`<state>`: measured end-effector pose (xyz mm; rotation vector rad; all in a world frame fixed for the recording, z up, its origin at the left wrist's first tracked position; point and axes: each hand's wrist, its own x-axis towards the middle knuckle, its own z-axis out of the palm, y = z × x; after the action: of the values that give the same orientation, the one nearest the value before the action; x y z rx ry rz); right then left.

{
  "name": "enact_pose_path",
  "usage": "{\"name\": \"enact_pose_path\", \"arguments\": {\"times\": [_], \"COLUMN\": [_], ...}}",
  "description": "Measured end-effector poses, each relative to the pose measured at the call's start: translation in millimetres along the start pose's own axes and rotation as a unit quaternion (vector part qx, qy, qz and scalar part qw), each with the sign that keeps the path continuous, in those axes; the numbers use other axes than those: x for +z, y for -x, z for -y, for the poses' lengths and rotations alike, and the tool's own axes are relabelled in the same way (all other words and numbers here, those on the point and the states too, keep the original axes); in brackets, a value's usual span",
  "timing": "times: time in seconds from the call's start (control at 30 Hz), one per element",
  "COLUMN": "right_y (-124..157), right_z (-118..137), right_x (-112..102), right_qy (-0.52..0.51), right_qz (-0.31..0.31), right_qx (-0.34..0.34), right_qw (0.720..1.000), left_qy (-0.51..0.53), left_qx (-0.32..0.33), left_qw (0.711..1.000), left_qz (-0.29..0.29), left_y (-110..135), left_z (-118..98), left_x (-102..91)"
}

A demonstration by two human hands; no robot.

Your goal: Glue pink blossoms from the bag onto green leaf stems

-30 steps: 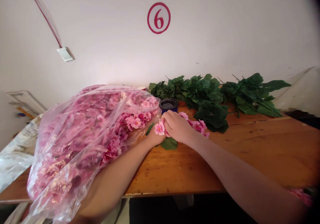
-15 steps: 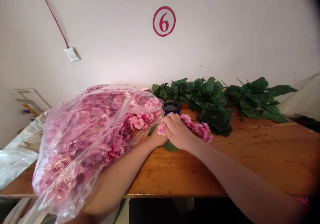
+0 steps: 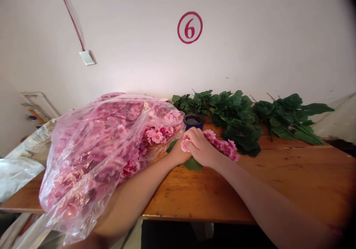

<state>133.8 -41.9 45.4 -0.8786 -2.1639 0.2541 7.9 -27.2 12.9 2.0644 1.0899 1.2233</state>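
My left hand [image 3: 180, 155] and my right hand [image 3: 200, 149] are pressed together over the table, closed around a pink artificial flower [image 3: 185, 145]. One bloom shows between them; its stem is hidden. The fingers of my right hand curl over my left hand, whose own fingers are mostly covered. Green leaves [image 3: 193, 164] stick out below and to the left of the hands. Just beyond the fingers stands a dark blue pot [image 3: 194, 120] with a black rim. More pink blossoms [image 3: 222, 145] lie right of my right hand.
A large clear plastic bag [image 3: 91, 160] full of pink flowers fills the left of the wooden table [image 3: 205, 197]. Along the back right lie bunches of green artificial leaves [image 3: 236, 112]. Behind rises a white wall with a red circled 6 [image 3: 190, 27].
The view has shifted slightly, so everything sits a little further right in the picture. Both hands stay together around the flower, with barely any change in grip.
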Motion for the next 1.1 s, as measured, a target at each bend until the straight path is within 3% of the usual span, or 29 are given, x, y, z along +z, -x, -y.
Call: {"name": "enact_pose_path", "arguments": {"times": [0.1,0.47,0.67,0.87,1.1], "right_y": [-2,-3,-4,-9,-14], "right_z": [-3,-11,-15,-19,-40], "right_x": [0,4,-7,-24,-14], "right_qy": [-0.032,-0.017,-0.062,-0.124,-0.2], "right_qz": [-0.001,0.007,0.009,0.028,0.044], "right_qx": [0.003,-0.019,0.018,0.058,0.138], "right_qw": [0.999,1.0,0.998,0.99,0.969], "left_qy": [-0.017,-0.01,-0.013,0.109,0.095], "left_qx": [0.034,0.037,0.013,-0.025,-0.047], "left_qw": [0.999,0.999,1.0,0.994,0.994], "left_qz": [0.027,-0.004,-0.014,0.004,0.01], "left_y": [-1,0,-3,-3,-3], "left_z": [-4,2,-5,-4,8], "left_x": [0.7,2.6,0.0,0.3,3.5]}}
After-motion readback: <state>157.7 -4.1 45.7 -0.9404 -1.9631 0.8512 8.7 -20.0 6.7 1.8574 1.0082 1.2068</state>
